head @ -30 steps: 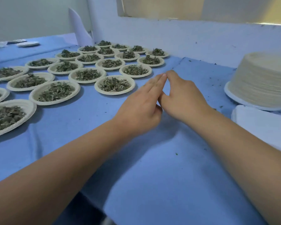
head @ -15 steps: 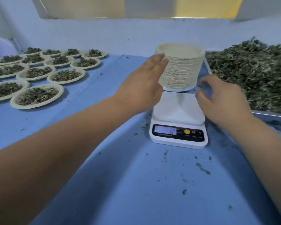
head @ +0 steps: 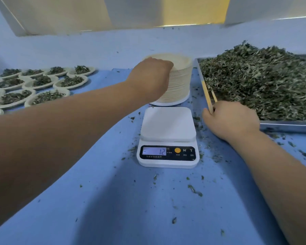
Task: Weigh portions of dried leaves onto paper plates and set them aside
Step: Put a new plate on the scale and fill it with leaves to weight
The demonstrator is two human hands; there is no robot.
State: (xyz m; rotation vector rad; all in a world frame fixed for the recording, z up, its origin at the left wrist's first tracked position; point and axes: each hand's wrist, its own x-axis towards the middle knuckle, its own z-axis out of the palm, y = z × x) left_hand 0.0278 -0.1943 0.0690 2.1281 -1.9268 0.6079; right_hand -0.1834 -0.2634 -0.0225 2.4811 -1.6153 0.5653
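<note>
A tall stack of empty paper plates (head: 181,80) stands behind the white digital scale (head: 168,124), whose platform is bare and whose display shows 12. My left hand (head: 151,76) is on the near left side of the stack's top, its fingers curled over the rim of the top plate. To the right is a metal tray (head: 288,126) piled with loose dried leaves (head: 265,80). My right hand (head: 231,119) is at the tray's near left corner and grips a pair of thin wooden sticks (head: 209,98) that lie along the tray's left edge.
Several paper plates filled with dried leaves (head: 42,85) sit in rows at the far left on the blue cloth (head: 131,209). Leaf crumbs lie scattered around the scale and in front of the tray. A pale wall rises just behind the stack.
My view has swung right from the filled plates to the scale. My left hand went onto the top of the plate stack, and my right hand moved to the tray's edge and took hold of the wooden sticks.
</note>
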